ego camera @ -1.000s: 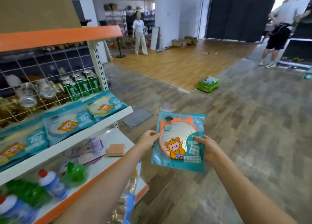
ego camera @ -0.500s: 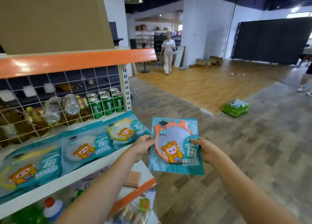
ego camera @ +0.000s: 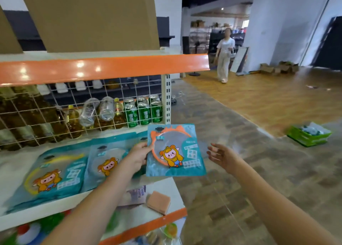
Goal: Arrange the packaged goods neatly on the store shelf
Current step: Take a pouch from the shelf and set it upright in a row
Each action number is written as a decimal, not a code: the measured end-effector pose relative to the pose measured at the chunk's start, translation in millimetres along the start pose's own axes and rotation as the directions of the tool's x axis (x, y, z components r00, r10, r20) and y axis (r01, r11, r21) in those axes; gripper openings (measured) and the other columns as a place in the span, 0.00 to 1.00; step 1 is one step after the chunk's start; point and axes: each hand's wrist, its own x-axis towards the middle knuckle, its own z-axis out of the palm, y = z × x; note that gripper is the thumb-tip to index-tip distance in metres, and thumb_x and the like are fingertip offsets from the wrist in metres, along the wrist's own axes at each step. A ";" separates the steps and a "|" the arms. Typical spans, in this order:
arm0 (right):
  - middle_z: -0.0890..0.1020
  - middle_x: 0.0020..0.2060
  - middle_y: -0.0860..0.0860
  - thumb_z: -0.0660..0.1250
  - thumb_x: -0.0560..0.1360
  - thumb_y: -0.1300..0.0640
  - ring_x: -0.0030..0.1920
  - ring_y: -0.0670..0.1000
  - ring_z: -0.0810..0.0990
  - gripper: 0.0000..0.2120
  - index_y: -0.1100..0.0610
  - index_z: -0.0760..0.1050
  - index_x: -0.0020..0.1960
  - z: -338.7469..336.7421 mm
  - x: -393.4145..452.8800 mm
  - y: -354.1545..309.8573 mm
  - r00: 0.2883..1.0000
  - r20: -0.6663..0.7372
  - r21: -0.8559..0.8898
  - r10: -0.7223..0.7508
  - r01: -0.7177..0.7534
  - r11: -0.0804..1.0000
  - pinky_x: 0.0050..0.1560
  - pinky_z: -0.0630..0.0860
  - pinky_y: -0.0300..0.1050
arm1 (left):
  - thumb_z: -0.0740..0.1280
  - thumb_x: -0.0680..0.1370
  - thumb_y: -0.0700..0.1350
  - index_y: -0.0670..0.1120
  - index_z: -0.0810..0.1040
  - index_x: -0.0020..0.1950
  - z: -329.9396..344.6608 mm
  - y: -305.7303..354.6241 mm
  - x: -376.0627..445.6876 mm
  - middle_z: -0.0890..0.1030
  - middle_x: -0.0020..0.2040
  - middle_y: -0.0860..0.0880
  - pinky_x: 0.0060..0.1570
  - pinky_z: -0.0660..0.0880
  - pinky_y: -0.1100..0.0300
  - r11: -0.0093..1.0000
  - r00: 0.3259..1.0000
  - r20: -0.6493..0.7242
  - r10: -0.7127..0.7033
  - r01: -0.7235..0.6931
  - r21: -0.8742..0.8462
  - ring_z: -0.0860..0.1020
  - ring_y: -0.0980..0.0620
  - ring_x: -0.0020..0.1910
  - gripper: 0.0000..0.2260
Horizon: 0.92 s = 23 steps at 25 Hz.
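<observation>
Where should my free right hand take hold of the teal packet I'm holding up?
Pinch the teal packet on its bare right edge, coming from the right. The left hand already grips the left edge, the pouch is flat and upright, and the right hand hovers open just beside that edge.

— Where does your single head view look from?
— It rides on your head, at the end of the white metal store shelf with orange edge strips (ego camera: 103, 67), facing forward and down along both of your forearms.

— How near is it?
— Close: your left hand (ego camera: 137, 158), pinching the teal plastic packet printed with a cartoon figure (ego camera: 175, 150), sits mid-frame, and your right hand (ego camera: 221, 155) hangs just beside it. The wide lens bends the shelf edges, and the grey and wooden floor (ego camera: 259, 104) stretches well away behind.

— Any second view sharing the scene?
— You have just this one
</observation>
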 end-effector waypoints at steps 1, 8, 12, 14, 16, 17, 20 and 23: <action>0.83 0.31 0.52 0.59 0.79 0.61 0.28 0.47 0.82 0.06 0.57 0.74 0.46 5.1 12.2 -4.2 1.000 0.024 -0.062 -0.014 0.015 0.998 0.28 0.79 0.37 | 0.62 0.80 0.39 0.44 0.73 0.44 -3.8 3.6 6.6 0.78 0.40 0.46 0.34 0.74 0.58 1.000 0.999 -0.048 -0.005 0.004 -0.029 0.77 0.50 0.37 0.05; 0.81 0.47 0.62 0.61 0.79 0.59 0.45 0.58 0.80 0.11 0.64 0.79 0.45 32.4 93.6 -20.5 0.951 0.180 -0.835 -0.250 0.282 0.472 0.45 0.74 0.46 | 0.65 0.79 0.39 0.40 0.75 0.41 -9.0 3.9 52.6 0.80 0.46 0.39 0.36 0.73 0.58 0.999 0.952 -0.306 -0.025 0.031 0.015 0.76 0.48 0.35 0.07; 0.81 0.55 0.60 0.58 0.79 0.58 0.57 0.58 0.78 0.14 0.64 0.79 0.56 40.4 108.5 -19.9 0.895 0.383 -0.912 -0.230 0.405 0.058 0.53 0.71 0.46 | 0.64 0.79 0.46 0.40 0.78 0.42 -9.3 -6.0 64.3 0.81 0.42 0.42 0.40 0.74 0.56 0.891 0.903 -0.406 0.138 0.065 0.449 0.78 0.46 0.38 0.11; 0.81 0.55 0.58 0.58 0.79 0.58 0.56 0.57 0.78 0.13 0.62 0.79 0.55 43.4 113.1 -14.5 0.886 0.412 -0.903 -0.213 0.428 0.033 0.50 0.71 0.44 | 0.63 0.79 0.48 0.41 0.79 0.47 -8.4 -9.6 66.6 0.81 0.44 0.43 0.43 0.74 0.54 0.723 0.874 -0.424 0.236 0.134 0.678 0.78 0.45 0.42 0.11; 0.81 0.54 0.57 0.58 0.79 0.58 0.55 0.56 0.78 0.12 0.60 0.78 0.55 44.4 120.5 -8.8 0.882 0.428 -0.895 -0.196 0.444 0.042 0.48 0.70 0.42 | 0.63 0.79 0.50 0.43 0.78 0.48 -6.5 -12.5 65.7 0.79 0.43 0.46 0.39 0.72 0.55 0.587 0.864 -0.414 0.288 0.183 0.789 0.77 0.48 0.42 0.11; 0.81 0.54 0.56 0.58 0.79 0.58 0.55 0.55 0.78 0.12 0.59 0.78 0.56 45.1 123.6 -8.0 0.883 0.433 -0.894 -0.182 0.447 0.041 0.47 0.70 0.42 | 0.62 0.79 0.51 0.44 0.77 0.48 -5.7 -14.3 65.0 0.79 0.43 0.47 0.37 0.70 0.57 0.519 0.864 -0.402 0.303 0.204 0.830 0.76 0.49 0.41 0.11; 0.81 0.53 0.55 0.57 0.79 0.57 0.51 0.54 0.78 0.12 0.57 0.78 0.55 47.0 133.9 -8.1 0.866 0.477 -0.874 -0.147 0.485 0.023 0.46 0.70 0.41 | 0.61 0.79 0.55 0.45 0.77 0.49 -5.4 -18.9 63.9 0.79 0.44 0.48 0.36 0.68 0.59 0.420 0.855 -0.396 0.334 0.242 0.875 0.75 0.50 0.41 0.14; 0.82 0.50 0.54 0.56 0.79 0.58 0.44 0.52 0.78 0.12 0.56 0.78 0.53 51.4 139.9 -9.4 0.849 0.508 -0.858 -0.144 0.514 0.006 0.43 0.73 0.42 | 0.60 0.79 0.57 0.46 0.75 0.52 -5.7 -23.3 63.1 0.78 0.49 0.47 0.40 0.71 0.58 0.415 0.834 -0.425 0.353 0.267 0.870 0.76 0.49 0.46 0.15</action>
